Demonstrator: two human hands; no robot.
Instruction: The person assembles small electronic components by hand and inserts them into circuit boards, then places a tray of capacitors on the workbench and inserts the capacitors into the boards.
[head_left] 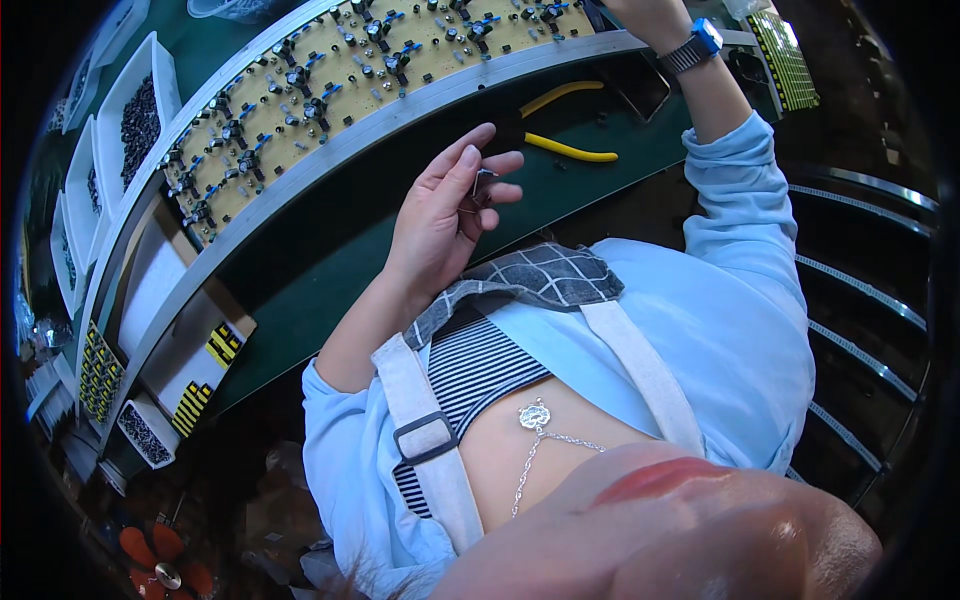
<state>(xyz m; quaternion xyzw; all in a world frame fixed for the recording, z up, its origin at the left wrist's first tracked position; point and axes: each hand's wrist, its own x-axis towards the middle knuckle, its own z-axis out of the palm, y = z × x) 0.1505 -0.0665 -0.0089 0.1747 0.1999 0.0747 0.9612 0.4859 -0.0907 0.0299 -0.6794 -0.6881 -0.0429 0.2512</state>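
My left hand [445,205] hovers over the near part of the green bench, palm partly turned up and fingers curled. Between its thumb and fingers are small electronic parts with thin wire leads [482,182]; their exact kind is too small to make out. My right hand [645,18] reaches to the far right end of a long pale circuit board [285,170]. The upper edge of the picture cuts off its fingers, so what they touch is hidden. Rows of black, blue and silver components stand on the board, which sits in a metal rail [400,112].
Cutters or pliers with yellow handles [575,150] lie between the rail and the bench's near edge, beside a dark phone-like slab [640,88]. White bins [165,85] of small black parts line the left. Black-and-yellow part strips [192,408] lie lower left; another yellow-green block [785,65] is far right.
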